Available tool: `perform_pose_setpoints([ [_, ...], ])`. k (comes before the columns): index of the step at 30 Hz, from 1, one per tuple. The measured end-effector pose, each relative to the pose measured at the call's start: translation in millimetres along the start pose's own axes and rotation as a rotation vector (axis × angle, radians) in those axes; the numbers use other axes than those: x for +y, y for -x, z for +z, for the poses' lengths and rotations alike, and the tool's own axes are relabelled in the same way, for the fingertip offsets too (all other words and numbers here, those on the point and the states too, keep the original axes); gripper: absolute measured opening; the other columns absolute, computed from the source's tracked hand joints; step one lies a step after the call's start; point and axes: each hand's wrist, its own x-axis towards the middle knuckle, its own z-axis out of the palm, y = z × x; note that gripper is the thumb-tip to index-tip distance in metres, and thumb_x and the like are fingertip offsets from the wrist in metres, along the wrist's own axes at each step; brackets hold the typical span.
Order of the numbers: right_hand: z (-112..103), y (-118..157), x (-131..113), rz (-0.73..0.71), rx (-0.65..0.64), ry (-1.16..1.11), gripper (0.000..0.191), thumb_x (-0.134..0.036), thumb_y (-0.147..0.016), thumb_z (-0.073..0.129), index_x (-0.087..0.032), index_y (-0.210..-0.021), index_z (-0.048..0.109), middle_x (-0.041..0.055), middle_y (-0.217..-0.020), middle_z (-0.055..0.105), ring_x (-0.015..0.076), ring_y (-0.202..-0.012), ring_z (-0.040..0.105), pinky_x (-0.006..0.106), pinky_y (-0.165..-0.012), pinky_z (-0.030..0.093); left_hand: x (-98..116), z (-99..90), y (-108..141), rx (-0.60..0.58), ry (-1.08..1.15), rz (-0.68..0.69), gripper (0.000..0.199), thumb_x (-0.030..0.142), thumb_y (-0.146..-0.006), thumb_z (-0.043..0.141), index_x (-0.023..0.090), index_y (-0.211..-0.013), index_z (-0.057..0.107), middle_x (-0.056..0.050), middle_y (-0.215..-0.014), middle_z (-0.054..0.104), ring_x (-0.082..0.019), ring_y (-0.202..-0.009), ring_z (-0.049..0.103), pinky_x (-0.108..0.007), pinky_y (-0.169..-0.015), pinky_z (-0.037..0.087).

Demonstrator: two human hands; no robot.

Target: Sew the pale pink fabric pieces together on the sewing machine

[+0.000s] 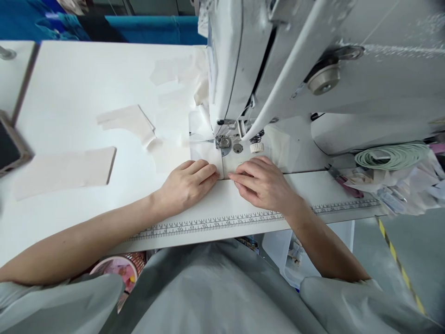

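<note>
At the front of the sewing machine's needle area, both my hands rest close together on the bed. My left hand (189, 185) has its fingers pressed together, gripping the near edge of a white fabric piece (206, 152) that reaches up to the presser foot (222, 141). To the right of the foot, my right hand (262, 183) is closed, its fingertips pinched near the fabric's right edge. What lies between those fingertips is too small to make out. A narrow gap separates the two hands.
Stacked pale cut pieces (74, 171) and a curved stack (128, 121) lie on the left of the table. The sewing machine head (239, 60) towers above. A printed ruler (215, 223) runs along the front edge. Snips (344, 182) and coiled green cord (391, 156) lie at right.
</note>
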Motion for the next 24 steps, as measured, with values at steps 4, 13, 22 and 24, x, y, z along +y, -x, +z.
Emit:
perform_pose_setpoints([
  [4,1,-1,-1,-0.013,0.002,0.016,0.021,-0.018,-0.095,0.048,-0.018,-0.105,0.067,0.0042,-0.091,0.068,0.0163,-0.085,0.06,0.035,-0.082,0.043,0,-1.5,-1,-0.014,-0.011,0.003,0.011,0.011,-0.094,0.054,0.011,-0.099,0.064,-0.006,-0.097,0.071,-0.019,-0.084,0.063,-0.031,-0.063,0.048],
  [13,2,-3,-6,-0.048,-0.051,0.103,0.024,-0.02,-0.096,0.048,-0.018,-0.111,0.066,0.0046,-0.091,0.065,0.0179,-0.085,0.056,0.036,-0.084,0.04,1,-1.6,0,-0.048,-0.011,0.0,0.014,0.012,-0.097,0.05,0.013,-0.099,0.063,-0.007,-0.098,0.07,-0.019,-0.086,0.062,-0.031,-0.065,0.048],
  [22,2,-6,-15,-0.038,-0.083,0.133,0.022,-0.02,-0.097,0.047,-0.014,-0.103,0.068,0.0061,-0.092,0.064,0.018,-0.086,0.057,0.036,-0.084,0.04,9,-6.5,-3,-0.041,-0.029,0.002,0.011,0.012,-0.094,0.054,0.01,-0.093,0.065,-0.01,-0.098,0.069,-0.022,-0.089,0.063,-0.035,-0.073,0.052],
  [24,2,-7,-16,-0.038,-0.076,0.129,0.022,-0.019,-0.096,0.047,-0.013,-0.102,0.068,0.0058,-0.091,0.064,0.018,-0.086,0.057,0.035,-0.084,0.041,12,-8.2,-4,-0.045,-0.035,-0.01,0.01,0.011,-0.092,0.056,0.007,-0.093,0.066,-0.012,-0.101,0.07,-0.023,-0.092,0.064,-0.035,-0.076,0.053],
])
